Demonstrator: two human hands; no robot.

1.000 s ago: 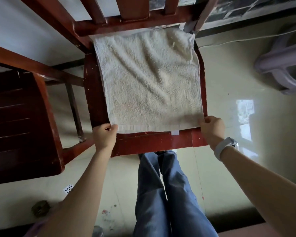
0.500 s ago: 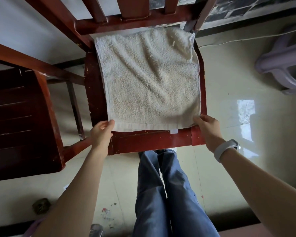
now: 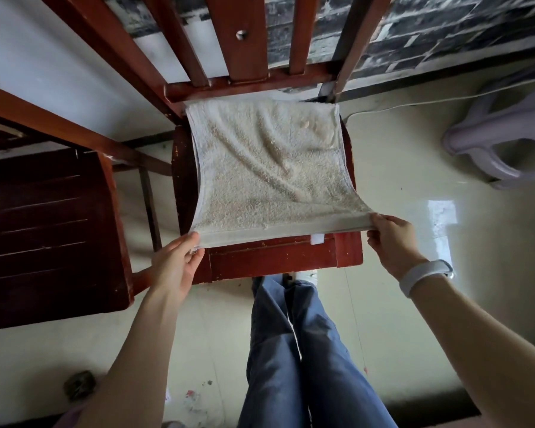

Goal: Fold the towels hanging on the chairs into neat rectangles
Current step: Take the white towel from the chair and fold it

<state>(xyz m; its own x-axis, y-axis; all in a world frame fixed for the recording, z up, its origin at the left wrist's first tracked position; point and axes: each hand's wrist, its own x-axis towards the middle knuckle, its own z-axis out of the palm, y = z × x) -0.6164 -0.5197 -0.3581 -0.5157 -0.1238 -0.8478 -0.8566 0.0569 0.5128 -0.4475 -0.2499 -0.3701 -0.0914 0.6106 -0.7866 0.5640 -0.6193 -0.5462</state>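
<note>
So from my feed the cream towel (image 3: 269, 171) was spread over the seat of the red wooden chair (image 3: 278, 257), far edge tucked up against the bottom rail of the chair back, near edge lifted off the seat w/ both hands on it. Terry side up, a bit wrinkled in the middle, hem band running along the near edge and a small white tag (image 3: 316, 239) poking out under it toward the right.

Left hand (image 3: 175, 267) had the near-left corner pinched, thumb on top of the hem and the other fingers curled under the cloth. Right hand (image 3: 389, 239) had the near-right corner pinched the same way, fingertips closed on the hem, knuckles up. White wristband (image 3: 423, 274) on that wrist. Towel was pulled taut btwn the two corners, so the near edge sat straight and slightly raised above the front rail of the seat, and the right corner stuck out past the seat's right edge.

Other stuff in view: a second, darker wooden chair (image 3: 47, 230) off to the left, just beside the first one. Pale plastic stool (image 3: 504, 143) on the floor at far right, well apart from the chair. A white cable (image 3: 414, 101) ran along the floor near the wall. My operator's blue jeans (image 3: 297, 350) below the front of the seat. Glossy tile floor (image 3: 414, 304) w/ a bright window reflection on the right. Some small dark blob on the floor bottom left, too blurry to tell what.
</note>
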